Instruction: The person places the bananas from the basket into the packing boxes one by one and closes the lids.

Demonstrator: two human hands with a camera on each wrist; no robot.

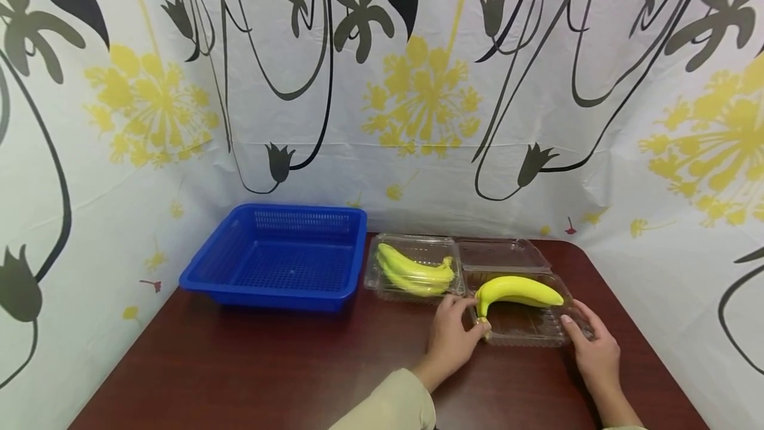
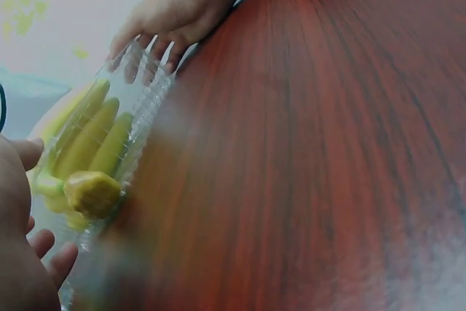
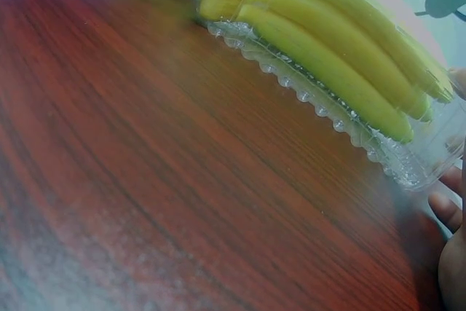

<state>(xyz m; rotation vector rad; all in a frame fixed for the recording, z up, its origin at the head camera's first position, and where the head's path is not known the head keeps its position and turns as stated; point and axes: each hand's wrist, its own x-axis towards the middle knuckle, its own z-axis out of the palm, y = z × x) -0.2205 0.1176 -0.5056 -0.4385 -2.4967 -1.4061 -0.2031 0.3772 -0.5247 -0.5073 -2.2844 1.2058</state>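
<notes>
A clear plastic clamshell box [image 1: 528, 340] lies on the table with its lid [image 1: 501, 254] folded back behind it. In it rests a bunch of yellow bananas [image 1: 519, 288], the thick stem end at the left near corner. My left hand [image 1: 452, 337] holds the box's left end, thumb and fingertips right by the stem. At the opposite end, my right hand [image 1: 599, 350] grips the box, the thumb at the rim and the other fingers around the outside. The right wrist view shows several bananas [image 3: 335, 34] side by side above the scalloped edge.
Just left of the box stands a second clear clamshell [image 1: 371, 277], with bananas [image 1: 418, 272] inside. A blue perforated basket [image 1: 271, 298] sits at the back left of the dark red table [image 1: 268, 370]. Patterned white cloth [image 1: 370, 191] rises behind and on both sides.
</notes>
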